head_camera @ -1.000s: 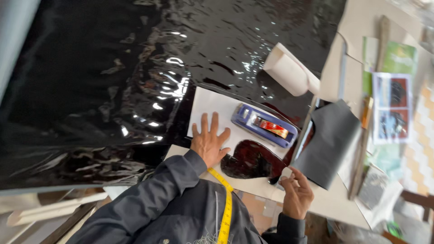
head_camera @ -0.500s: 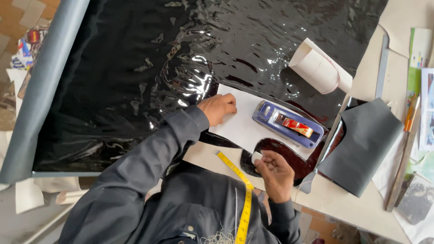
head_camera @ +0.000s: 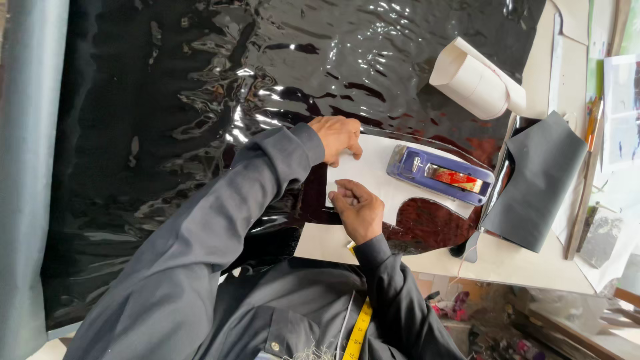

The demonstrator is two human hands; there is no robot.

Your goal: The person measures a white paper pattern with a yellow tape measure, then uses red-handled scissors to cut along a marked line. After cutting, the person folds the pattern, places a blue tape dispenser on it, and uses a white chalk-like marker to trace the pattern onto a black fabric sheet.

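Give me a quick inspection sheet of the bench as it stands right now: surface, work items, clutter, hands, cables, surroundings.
Surface: pale worktable, largely covered by a glossy black plastic sheet.
Job's things: flat white paper pattern piece lying on the black sheet and a dark red shiny leather piece.
Clutter: blue tape dispenser resting on the pattern; rolled white paper; folded dark grey sheet; papers at the right edge.
Hands: left hand pressing the pattern's far edge; right hand at its near edge, grip unclear.
Cables: nothing seen.
Surroundings: yellow measuring tape around the person's neck; grey material at left.
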